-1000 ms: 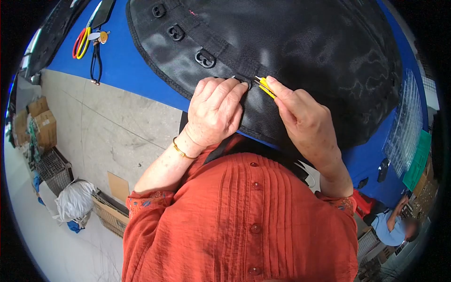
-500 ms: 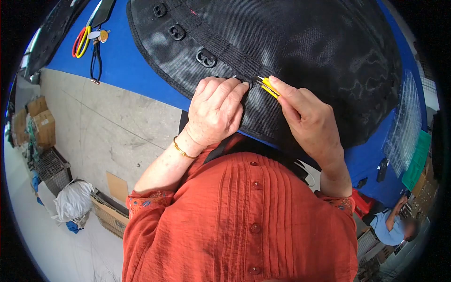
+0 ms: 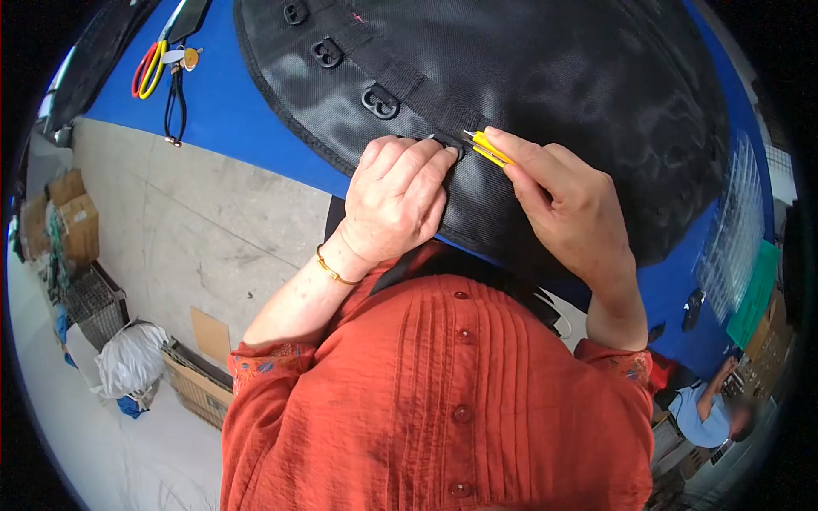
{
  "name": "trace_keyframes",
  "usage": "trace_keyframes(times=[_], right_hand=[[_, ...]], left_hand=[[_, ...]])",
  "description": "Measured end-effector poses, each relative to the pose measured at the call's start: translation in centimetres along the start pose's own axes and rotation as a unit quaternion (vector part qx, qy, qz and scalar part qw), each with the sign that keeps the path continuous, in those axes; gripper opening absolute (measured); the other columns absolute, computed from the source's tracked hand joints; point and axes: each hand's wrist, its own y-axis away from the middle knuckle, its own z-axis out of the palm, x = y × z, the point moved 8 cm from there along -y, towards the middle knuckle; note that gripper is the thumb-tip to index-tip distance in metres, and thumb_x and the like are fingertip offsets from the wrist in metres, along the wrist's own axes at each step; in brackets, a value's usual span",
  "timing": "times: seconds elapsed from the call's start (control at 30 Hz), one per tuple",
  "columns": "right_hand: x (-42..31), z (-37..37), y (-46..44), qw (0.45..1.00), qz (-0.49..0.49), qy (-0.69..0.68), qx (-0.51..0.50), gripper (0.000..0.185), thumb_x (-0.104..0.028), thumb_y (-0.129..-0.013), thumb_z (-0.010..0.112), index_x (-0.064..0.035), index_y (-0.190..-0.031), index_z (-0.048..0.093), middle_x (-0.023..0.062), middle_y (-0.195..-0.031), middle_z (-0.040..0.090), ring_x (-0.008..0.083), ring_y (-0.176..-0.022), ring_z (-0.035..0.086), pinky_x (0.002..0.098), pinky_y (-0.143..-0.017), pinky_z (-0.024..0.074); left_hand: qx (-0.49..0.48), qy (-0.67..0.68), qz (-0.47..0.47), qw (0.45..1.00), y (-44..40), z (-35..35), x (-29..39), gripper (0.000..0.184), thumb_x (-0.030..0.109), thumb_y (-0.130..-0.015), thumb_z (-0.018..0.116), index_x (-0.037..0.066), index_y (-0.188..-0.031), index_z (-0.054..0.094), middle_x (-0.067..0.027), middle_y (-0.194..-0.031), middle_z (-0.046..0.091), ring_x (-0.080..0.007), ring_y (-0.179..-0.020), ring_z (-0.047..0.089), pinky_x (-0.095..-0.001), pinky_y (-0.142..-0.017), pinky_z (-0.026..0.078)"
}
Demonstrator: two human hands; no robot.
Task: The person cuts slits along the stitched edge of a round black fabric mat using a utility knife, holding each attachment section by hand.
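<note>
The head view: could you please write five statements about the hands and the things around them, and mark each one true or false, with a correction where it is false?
1. The right hand holds a small yellow tool. True.
2. The left hand holds the scissors. False: it touches the black fabric; the scissors lie apart from both hands.
3. A gold-coloured bracelet is on the left wrist. True.
4. The black fabric lies on the floor. False: it lies on a blue surface.
5. Three black fittings on the black fabric show clear of the hands. True.
</note>
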Motion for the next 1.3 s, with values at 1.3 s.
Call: trace_keyframes(times=[1.3], right_hand=[[-0.9,0.7,0.7,0.995,-0.008,0.102,-0.018,0.041,-0.016,-0.103,0.072,-0.0169,-0.144,0.070,0.0088,-0.086,0.062,0.0264,-0.070,0.071,0.0377,-0.059,0.0597]], left_hand=[[-0.009,-0.015,0.004,1.000,-0.1,0.1,-0.1,0.044,0.004,-0.077,0.077,0.000,-0.122,0.073,-0.0119,-0.114,0.072,-0.0284,-0.098,0.069,-0.0415,-0.094,0.053]])
